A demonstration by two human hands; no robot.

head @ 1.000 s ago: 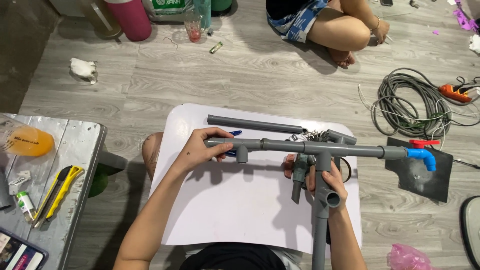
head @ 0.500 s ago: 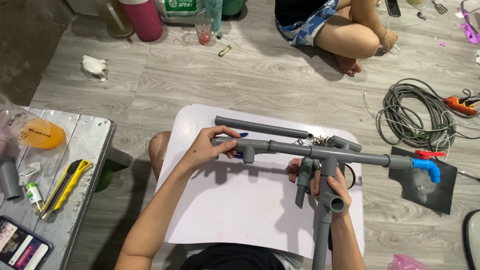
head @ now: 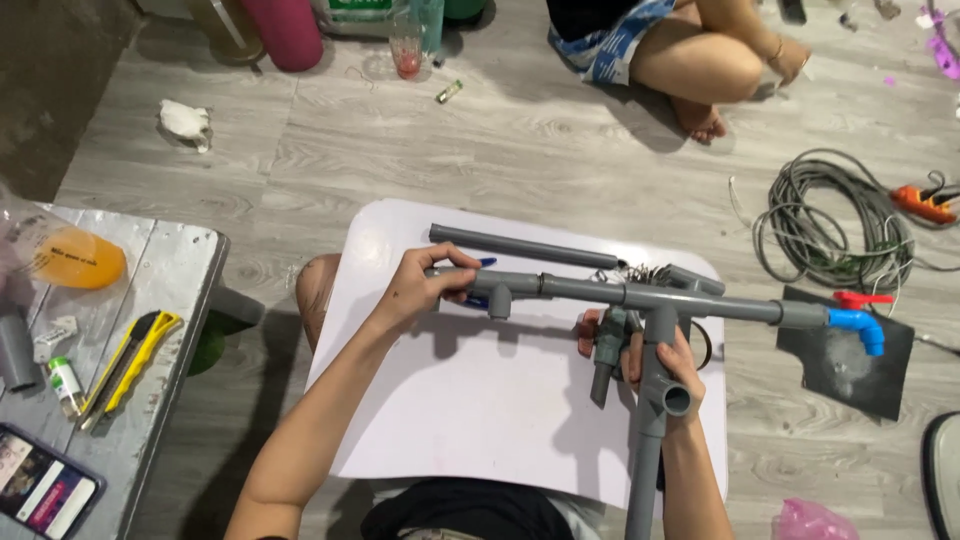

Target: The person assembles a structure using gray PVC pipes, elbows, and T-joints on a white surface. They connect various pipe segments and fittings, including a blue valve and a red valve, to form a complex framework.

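Observation:
Over a white board (head: 480, 400) on my lap I hold a grey plastic pipe assembly (head: 640, 295). My left hand (head: 425, 285) grips its left end, near a small tee fitting. My right hand (head: 665, 360) is closed around the vertical branch with its grey tee, below the main run. A blue elbow (head: 860, 328) and a red tap handle (head: 860, 298) cap the right end. A loose grey pipe (head: 520, 246) lies on the board beyond the assembly. A blue pen (head: 478, 300) lies partly hidden under my left hand.
A grey side table (head: 170, 300) on my left carries a yellow utility knife (head: 130, 360), a phone (head: 45, 490) and an orange lid (head: 75, 260). A coiled cable (head: 830, 225) and black square (head: 845, 365) lie right. Another person's legs (head: 700, 70) sit ahead.
The view has drifted down and slightly left. Both hands keep the same grip on the pipe assembly, which stays about level.

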